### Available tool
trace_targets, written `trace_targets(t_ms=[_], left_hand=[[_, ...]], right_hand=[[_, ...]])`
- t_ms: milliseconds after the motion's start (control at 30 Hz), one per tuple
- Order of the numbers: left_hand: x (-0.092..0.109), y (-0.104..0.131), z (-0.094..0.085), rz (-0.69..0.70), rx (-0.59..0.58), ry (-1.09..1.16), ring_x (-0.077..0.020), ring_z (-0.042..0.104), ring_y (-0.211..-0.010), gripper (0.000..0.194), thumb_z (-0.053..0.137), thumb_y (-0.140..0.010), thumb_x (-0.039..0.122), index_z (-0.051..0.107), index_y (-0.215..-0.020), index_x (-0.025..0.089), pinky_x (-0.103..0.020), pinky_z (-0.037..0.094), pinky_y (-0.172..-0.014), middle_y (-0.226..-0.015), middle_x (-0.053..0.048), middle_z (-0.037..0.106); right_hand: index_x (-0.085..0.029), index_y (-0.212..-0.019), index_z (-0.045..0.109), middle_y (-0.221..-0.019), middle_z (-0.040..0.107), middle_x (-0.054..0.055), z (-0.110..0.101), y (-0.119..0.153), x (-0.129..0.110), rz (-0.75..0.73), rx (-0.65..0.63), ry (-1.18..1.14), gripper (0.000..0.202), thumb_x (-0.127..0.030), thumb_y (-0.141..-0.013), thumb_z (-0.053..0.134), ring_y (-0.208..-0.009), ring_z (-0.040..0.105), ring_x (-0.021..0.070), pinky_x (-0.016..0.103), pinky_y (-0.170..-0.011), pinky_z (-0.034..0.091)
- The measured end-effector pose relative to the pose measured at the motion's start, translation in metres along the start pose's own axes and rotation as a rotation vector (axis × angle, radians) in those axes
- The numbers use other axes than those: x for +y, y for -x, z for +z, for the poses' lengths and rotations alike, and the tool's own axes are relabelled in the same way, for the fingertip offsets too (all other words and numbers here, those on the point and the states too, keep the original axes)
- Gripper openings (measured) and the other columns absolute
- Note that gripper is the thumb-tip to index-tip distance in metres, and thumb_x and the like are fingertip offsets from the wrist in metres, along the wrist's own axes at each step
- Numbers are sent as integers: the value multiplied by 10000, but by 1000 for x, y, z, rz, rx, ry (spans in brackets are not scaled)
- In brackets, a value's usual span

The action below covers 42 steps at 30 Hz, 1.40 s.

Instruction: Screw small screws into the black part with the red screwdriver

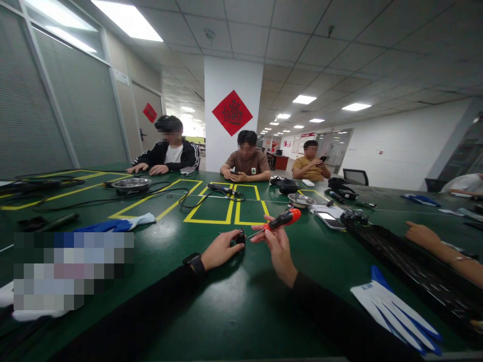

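My left hand (222,250), with a dark band at the wrist, rests low over the green table (211,317). Its thumb and fingers close on a small black cylindrical part (240,235) that stands upright. A screwdriver (285,219) with a red and black handle lies in my right hand (281,251), gripped between thumb and fingers. The handle points up to the right and the thin shaft runs left toward the black part. Whether the tip touches that part I cannot tell.
At the right are a white and blue glove (394,314), a long black tray (407,274), a phone (330,221) and another person's hand (420,234). A metal bowl (301,201) and cables (226,190) lie farther back. Several people sit around the table.
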State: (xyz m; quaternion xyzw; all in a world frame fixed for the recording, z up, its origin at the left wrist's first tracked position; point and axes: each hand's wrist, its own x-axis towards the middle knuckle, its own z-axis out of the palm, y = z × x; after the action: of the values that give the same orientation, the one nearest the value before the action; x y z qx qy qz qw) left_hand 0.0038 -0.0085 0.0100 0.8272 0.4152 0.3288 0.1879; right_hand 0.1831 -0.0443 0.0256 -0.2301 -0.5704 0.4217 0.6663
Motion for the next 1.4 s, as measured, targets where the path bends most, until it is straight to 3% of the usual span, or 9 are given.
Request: trace_targets(t_ms=[233, 367, 500, 700, 833, 933, 1033, 1200, 1400], left_hand=[[-3, 0, 2, 39, 13, -8, -200, 586, -872, 263, 535, -791, 302, 594, -1017, 182, -275, 429, -797, -980, -54, 650], [-4, 0, 2, 36, 11, -5, -194, 590, -849, 244, 534, -795, 306, 594, -996, 183, -268, 429, -788, -955, -44, 653], [-3, 0, 2, 39, 16, -9, -189, 587, -820, 240, 533, -795, 311, 591, -989, 182, -266, 430, -769, -929, -39, 652], [-2, 0, 2, 30, 10, -11, -184, 583, -799, 221, 536, -789, 303, 593, -961, 177, -264, 431, -754, -902, -34, 648], [-1, 0, 1, 34, 9, -6, -183, 584, -804, 216, 535, -788, 297, 596, -956, 175, -264, 432, -761, -906, -35, 651], [-1, 1, 1, 32, 6, 3, -183, 587, -807, 221, 533, -789, 300, 592, -964, 177, -263, 433, -759, -917, -38, 653], [-1, 0, 1, 27, 5, 9, -182, 591, -812, 227, 533, -790, 308, 589, -967, 178, -263, 435, -762, -928, -39, 653], [0, 0, 1, 4, 8, 5, -186, 592, -805, 236, 534, -784, 310, 595, -962, 167, -269, 440, -767, -902, -44, 656], [4, 1, -1, -25, 15, 21, -199, 596, -819, 241, 542, -772, 320, 608, -954, 176, -279, 443, -778, -895, -44, 666]], right_hand=[[-191, -970, 541, -902, 656, 37, -1, -1, 6, -31, 44, 124, 214, -294, -788, 586, -525, 594, 105, 256, -538, 501], [-194, -857, 513, -781, 652, 7, -2, -2, 4, -50, 35, 140, 140, -281, -788, 599, -505, 584, 106, 246, -527, 484], [-212, -912, 467, -716, 628, -19, -3, 0, 2, -44, 26, 105, 144, -281, -821, 555, -526, 591, 117, 258, -560, 484], [-208, -1068, 472, -891, 611, 25, -4, 0, 3, -46, -36, 149, 228, -277, -851, 488, -618, 574, 123, 291, -646, 477], [-194, -780, 548, -835, 562, 18, -8, -3, 2, -193, 20, 389, 81, -254, -771, 601, -700, 534, 143, 290, -676, 443], [-197, -618, 479, -744, 508, -7, -10, -3, -1, -281, 3, 474, 197, -215, -744, 630, -737, 505, 150, 298, -723, 414], [-199, -626, 475, -736, 517, -8, -8, -2, -2, -213, -66, 418, 195, -221, -785, 585, -703, 508, 142, 296, -703, 418], [-196, -633, 535, -743, 574, 11, -7, -2, 1, -153, -88, 312, 196, -266, -814, 561, -798, 550, 170, 340, -820, 412], [-195, -659, 509, -585, 527, -27, -11, -5, 5, -13, -126, 228, 231, -339, -838, 529, -586, 520, 132, 302, -665, 429]])
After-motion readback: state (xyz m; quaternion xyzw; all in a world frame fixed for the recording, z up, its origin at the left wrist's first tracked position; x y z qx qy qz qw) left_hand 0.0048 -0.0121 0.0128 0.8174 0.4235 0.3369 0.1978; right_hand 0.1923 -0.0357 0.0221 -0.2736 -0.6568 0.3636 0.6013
